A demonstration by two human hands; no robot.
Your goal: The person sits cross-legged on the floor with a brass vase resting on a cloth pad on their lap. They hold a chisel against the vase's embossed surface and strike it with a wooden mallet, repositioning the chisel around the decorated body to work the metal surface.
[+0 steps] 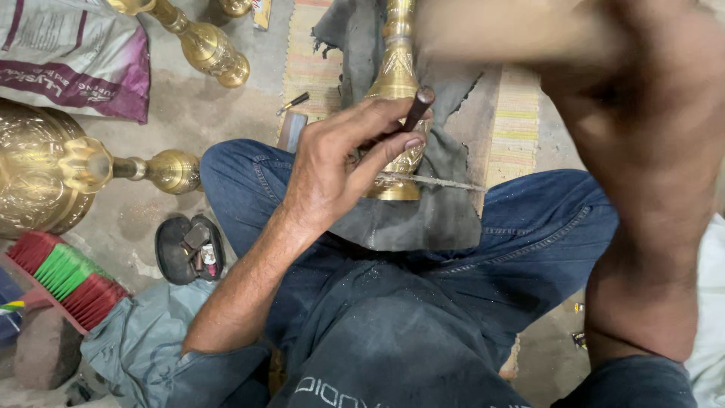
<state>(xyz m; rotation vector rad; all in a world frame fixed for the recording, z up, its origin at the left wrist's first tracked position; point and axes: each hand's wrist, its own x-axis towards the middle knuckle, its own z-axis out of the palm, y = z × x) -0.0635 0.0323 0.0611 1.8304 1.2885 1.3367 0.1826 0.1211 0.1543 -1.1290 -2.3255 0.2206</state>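
A slim engraved brass vase [396, 75] lies on a dark grey cloth [423, 219] spread over my crossed legs in blue jeans. My left hand [340, 162] rests against the vase's lower part, fingers closed around a small tool with a dark brown rounded handle [418, 106] set onto the brass. A thin metal rod [445, 182] lies across the cloth by the vase's base. My right arm is raised and blurred across the top right. My right hand [453, 30] is a smear, and whatever it holds cannot be made out.
On the concrete floor at the left are a large engraved brass pot [30, 166], a brass stand [170, 170] and another brass vase [208, 47]. A red and green brush [68, 279], a black pouch [189, 249], a printed sack [75, 53] and a striped mat [513, 128] surround me.
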